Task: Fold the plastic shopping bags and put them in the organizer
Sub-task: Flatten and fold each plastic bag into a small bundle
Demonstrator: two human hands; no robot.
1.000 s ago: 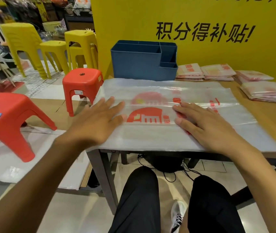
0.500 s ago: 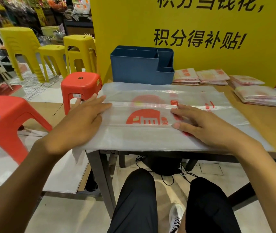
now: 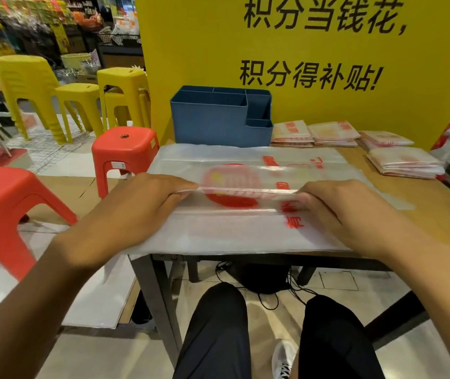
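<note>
I see red plastic stools (image 3: 125, 154) and yellow plastic stools (image 3: 121, 90) on the floor off the left edge of the wooden table (image 3: 437, 203), and a yellow signboard with black characters (image 3: 314, 50) standing behind its far edge. Nothing lies between my hands and the blue organizer. Four piles of folded red-printed plastic bags (image 3: 404, 162) sit along the far right corner, the nearest pile just beside the organizer.

Both my forearms reach in from the near edge, palms down. My left hand (image 3: 139, 203) and my right hand (image 3: 347, 212) each pinch the raised fold of the clear plastic shopping bag with red print (image 3: 234, 228), fingers curled over it, thumbs hidden underneath. The bag lies spread flat over the near left part of the table, its left end hanging past the left edge; the pinched fold runs between my hands, lifted slightly off the sheet.

The blue plastic organizer with several compartments (image 3: 213, 124) stands at the far edge, against the signboard, just behind the bag's far side. What I can see of its compartments shows only bare walls; their bottoms are hidden.
</note>
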